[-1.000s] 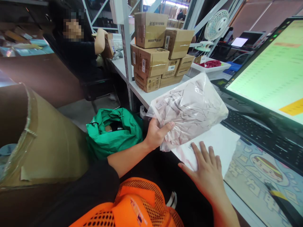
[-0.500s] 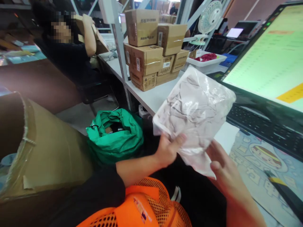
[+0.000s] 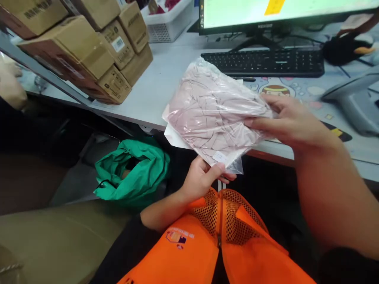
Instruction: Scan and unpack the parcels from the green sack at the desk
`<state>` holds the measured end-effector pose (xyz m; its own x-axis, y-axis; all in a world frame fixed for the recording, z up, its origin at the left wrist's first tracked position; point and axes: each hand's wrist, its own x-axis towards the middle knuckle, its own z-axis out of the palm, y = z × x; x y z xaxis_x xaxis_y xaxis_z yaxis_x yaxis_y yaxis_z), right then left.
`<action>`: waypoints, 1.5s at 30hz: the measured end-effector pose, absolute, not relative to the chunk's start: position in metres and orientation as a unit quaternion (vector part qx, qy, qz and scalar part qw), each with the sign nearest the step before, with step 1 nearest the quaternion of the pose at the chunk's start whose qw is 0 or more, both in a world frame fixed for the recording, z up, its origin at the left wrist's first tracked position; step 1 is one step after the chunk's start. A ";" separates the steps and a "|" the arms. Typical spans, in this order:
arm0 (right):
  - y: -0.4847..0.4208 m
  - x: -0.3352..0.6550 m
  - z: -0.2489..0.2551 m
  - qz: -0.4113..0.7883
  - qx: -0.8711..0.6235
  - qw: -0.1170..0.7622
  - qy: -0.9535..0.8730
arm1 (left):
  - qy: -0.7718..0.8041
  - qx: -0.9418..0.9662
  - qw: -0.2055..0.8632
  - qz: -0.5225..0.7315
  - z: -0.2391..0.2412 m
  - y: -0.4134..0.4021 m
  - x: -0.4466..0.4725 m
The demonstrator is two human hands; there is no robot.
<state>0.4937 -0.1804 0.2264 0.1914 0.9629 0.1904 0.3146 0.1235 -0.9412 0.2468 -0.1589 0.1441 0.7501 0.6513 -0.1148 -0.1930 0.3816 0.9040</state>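
A clear plastic bag with folded pinkish cloth inside, a bagged garment point(image 3: 213, 112), is held tilted over the desk's front edge. My left hand point(image 3: 204, 177) grips its lower corner, thumb on top beside a small white label point(image 3: 220, 157). At the bag's right edge, my right hand point(image 3: 290, 120) pinches the plastic between thumb and fingers. Some white sheet or card point(image 3: 176, 137) shows under the bag's left side; whether it is fixed to the bag I cannot tell.
Stacked cardboard boxes point(image 3: 79, 51) stand left on the desk point(image 3: 160, 79). Behind are a white basket point(image 3: 168, 23), keyboard point(image 3: 263, 63) and monitor point(image 3: 284, 17). A grey scanner point(image 3: 355, 102) lies right. Below left sit a green sack point(image 3: 136, 169) and a large carton point(image 3: 65, 232). Another person's hand point(image 3: 12, 83) shows at far left.
My view has turned right and down. The bagged garment has been turned over, now showing a label. My right hand has moved from its lower edge to its right side.
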 end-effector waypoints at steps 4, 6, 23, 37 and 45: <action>-0.187 0.496 0.222 0.338 -0.575 0.517 -0.536 | 0.245 0.506 0.782 0.270 0.148 -0.173 0.252; -0.189 0.499 0.221 0.339 -0.579 0.519 -0.530 | 0.245 0.515 0.774 0.274 0.147 -0.176 0.252; -0.195 0.502 0.222 0.412 -0.578 0.511 -0.484 | 0.246 0.530 0.774 0.242 0.144 -0.177 0.250; -0.192 0.538 0.226 0.463 -0.634 0.331 -0.523 | 0.209 0.566 0.783 0.151 0.125 -0.159 0.242; -0.192 0.539 0.221 0.462 -0.620 0.356 -0.525 | 0.254 0.424 0.840 0.223 0.104 -0.146 0.248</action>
<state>0.5395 -0.1920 0.2215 0.0220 0.9797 -0.1995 0.3220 -0.1958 -0.9263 0.2483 -0.1465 0.1040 0.7712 0.5907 -0.2372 -0.1601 0.5406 0.8259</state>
